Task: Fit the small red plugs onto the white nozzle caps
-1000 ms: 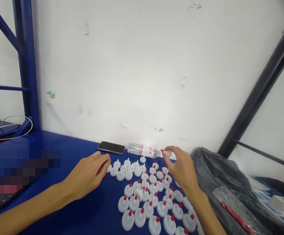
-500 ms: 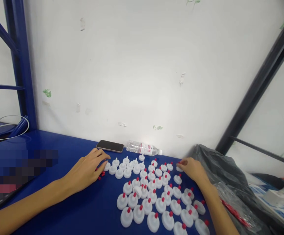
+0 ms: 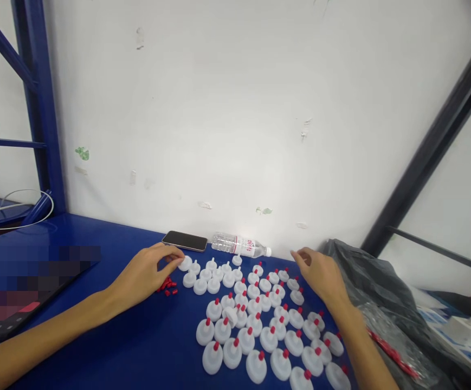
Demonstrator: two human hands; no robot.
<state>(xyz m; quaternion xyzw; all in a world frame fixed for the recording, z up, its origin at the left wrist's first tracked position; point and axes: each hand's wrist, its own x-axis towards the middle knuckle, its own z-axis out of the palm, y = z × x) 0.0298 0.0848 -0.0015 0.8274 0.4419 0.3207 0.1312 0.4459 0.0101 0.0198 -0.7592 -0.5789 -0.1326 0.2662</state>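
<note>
My left hand [image 3: 148, 273] pinches a white round nozzle cap [image 3: 185, 264] by its edge, tilted, between thumb and fingertips. Under that hand lies a small heap of red tips [image 3: 168, 285]. Beside it stand several white nozzle caps [image 3: 200, 285] with bare spouts. Further right, many white nozzle caps [image 3: 268, 338] carry red tips on their spouts. Over the far right edge of this group, my right hand [image 3: 320, 273] hovers with curled fingers and a gap before the thumb, nothing between them. The closest piece is a red-tipped nozzle cap [image 3: 293, 283] just below it.
A phone [image 3: 185, 241] and a clear water bottle [image 3: 239, 245] lie along the wall on the blue table [image 3: 129, 346]. A black plastic bag [image 3: 355, 271] and a clear bag with red pieces [image 3: 395, 346] are at right. A dark device [image 3: 11, 319] lies left.
My left hand has taken a bare nozzle cap and lifted it off the table. My right hand has let go of a red-tipped nozzle cap at the far right and risen slightly.
</note>
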